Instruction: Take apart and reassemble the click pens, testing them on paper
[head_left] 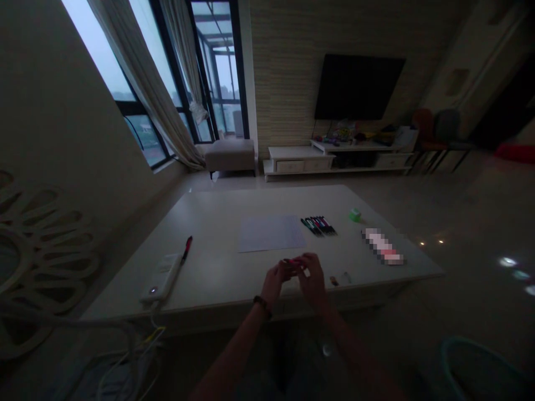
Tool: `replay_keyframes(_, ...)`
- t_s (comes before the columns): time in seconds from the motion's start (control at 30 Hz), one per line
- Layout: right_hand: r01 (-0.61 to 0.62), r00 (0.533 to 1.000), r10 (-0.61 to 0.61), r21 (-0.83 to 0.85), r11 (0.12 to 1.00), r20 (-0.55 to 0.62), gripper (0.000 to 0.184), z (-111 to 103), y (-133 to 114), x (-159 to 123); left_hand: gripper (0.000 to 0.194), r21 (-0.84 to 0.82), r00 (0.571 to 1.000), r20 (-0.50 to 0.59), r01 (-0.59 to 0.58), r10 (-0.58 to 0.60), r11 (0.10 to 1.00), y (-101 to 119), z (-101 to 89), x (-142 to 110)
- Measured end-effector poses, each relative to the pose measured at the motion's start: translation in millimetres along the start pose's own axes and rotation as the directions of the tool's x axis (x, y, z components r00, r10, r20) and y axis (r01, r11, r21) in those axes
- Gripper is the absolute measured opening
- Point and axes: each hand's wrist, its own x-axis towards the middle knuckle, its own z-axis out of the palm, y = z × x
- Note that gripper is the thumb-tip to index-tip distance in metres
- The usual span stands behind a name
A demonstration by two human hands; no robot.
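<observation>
Just above the table's near edge, my left hand (276, 278) and my right hand (311, 275) meet with fingers closed on a small pinkish-red object (295, 262). Its kind is too dark and small to make out. A dark bracelet (262, 306) circles my left wrist. Beyond the hands lies a sheet of white paper (271, 233), with a row of several pens (319, 225) at its right. Close to my right hand are a small brownish piece (333, 280) and a pale, clear-looking piece (346, 277).
On the white table (217, 278), a power strip (162, 278) with cables stands at left beside a red-and-black pen (186, 249). A small green item (355, 214) and a blurred-out pink-and-white object (382, 246) lie at right. Beyond are a grey ottoman (230, 155) and a TV cabinet (298, 161).
</observation>
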Motion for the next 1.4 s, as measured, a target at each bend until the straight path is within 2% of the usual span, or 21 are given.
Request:
replay_keyframes(0.03,-0.063,0.990,0.069,0.050,0.997,-0.122,0.017,-6.3,2.0,8.7,0.047,0.218,0.997,0.032,-0.071,0.065,0.973,-2.6,-8.5,1.4)
replay_keyframes(0.07,-0.117,0.967,0.145,0.140,0.983,-0.210,0.020,-13.0,5.0,18.0,0.039,0.445,0.988,0.039,-0.151,0.149,0.883,-5.2,-19.5,4.1)
replay_keyframes(0.1,-0.162,0.946,0.225,0.260,0.952,-0.235,0.022,-19.8,9.0,27.5,0.033,0.623,0.971,0.052,-0.215,0.234,0.752,-7.7,-31.9,8.1)
replay_keyframes(0.13,-0.204,0.926,0.307,0.391,0.898,-0.221,0.023,-26.1,13.7,36.8,0.031,0.748,0.951,0.081,-0.256,0.297,0.613,-10.2,-44.8,13.1)
replay_keyframes(0.2,-0.296,0.895,0.433,0.584,0.756,-0.107,0.026,-35.7,24.3,53.5,0.034,0.897,0.937,0.113,-0.239,0.331,0.372,-15.1,-67.8,25.2)
replay_keyframes(0.27,-0.379,0.872,0.489,0.668,0.641,0.025,0.035,-39.9,34.4,66.6,0.042,0.960,0.948,0.084,-0.160,0.308,0.228,-19.2,-82.5,37.0)
replay_keyframes(0.33,-0.427,0.859,0.501,0.687,0.589,0.104,0.042,-38.7,42.7,76.7,0.047,0.981,0.961,0.071,-0.116,0.267,0.157,-22.1,-88.0,45.7)
replay_keyframes(0.4,-0.442,0.851,0.510,0.692,0.571,0.123,0.044,-33.3,49.4,85.2,0.049,0.985,0.972,0.082,-0.112,0.218,0.131,-23.8,-87.8,50.3)
replay_keyframes(0.53,-0.451,0.819,0.561,0.736,0.505,0.118,0.040,-18.3,60.6,101.3,0.051,0.985,0.985,0.082,-0.103,0.149,0.137,-25.0,-85.3,52.0)
replay_keyframes(0.73,-0.454,0.805,0.566,0.796,0.400,0.175,0.039,-2.6,74.1,120.7,0.051,0.986,0.985,0.074,-0.095,0.156,0.137,-25.6,-87.0,53.9)
replay_keyframes(0.83,-0.451,0.808,0.559,0.806,0.383,0.187,0.041,2.5,80.2,131.6,0.051,0.988,0.985,0.074,-0.093,0.156,0.119,-23.5,-85.7,53.2)
replay_keyframes(0.93,-0.465,0.805,0.559,0.798,0.384,0.200,0.033,8.8,87.9,145.4,0.051,0.993,0.988,0.059,-0.073,0.146,0.093,-20.2,-83.6,51.5)
replay_keyframes(1.03,-0.578,0.770,0.572,0.691,0.434,0.284,0.032,16.6,98.0,155.6,0.051,0.995,0.989,0.058,-0.069,0.136,0.078,-18.1,-82.3,50.4)
replay_keyframes(1.13,-0.709,0.703,0.593,0.442,0.549,0.393,0.044,24.8,110.0,155.1,0.051,0.995,0.988,0.058,-0.070,0.140,0.076,-18.3,-82.1,50.4)
replay_keyframes(1.17,-0.711,0.702,0.584,0.376,0.594,0.407,0.044,27.5,114.1,152.4,0.051,0.995,0.988,0.059,-0.071,0.145,0.076,-18.6,-82.2,50.4)
replay_keyframes(1.3,-0.579,0.811,0.513,0.260,0.773,0.282,0.027,35.4,126.6,135.5,0.051,0.994,0.986,0.066,-0.079,0.154,0.080,-19.6,-82.2,50.6)
replay_keyframes(1.4,-0.555,0.822,0.495,0.204,0.806,0.280,0.025,38.0,129.1,124.9,0.051,0.993,0.987,0.062,-0.075,0.145,0.086,-18.5,-81.7,50.6)
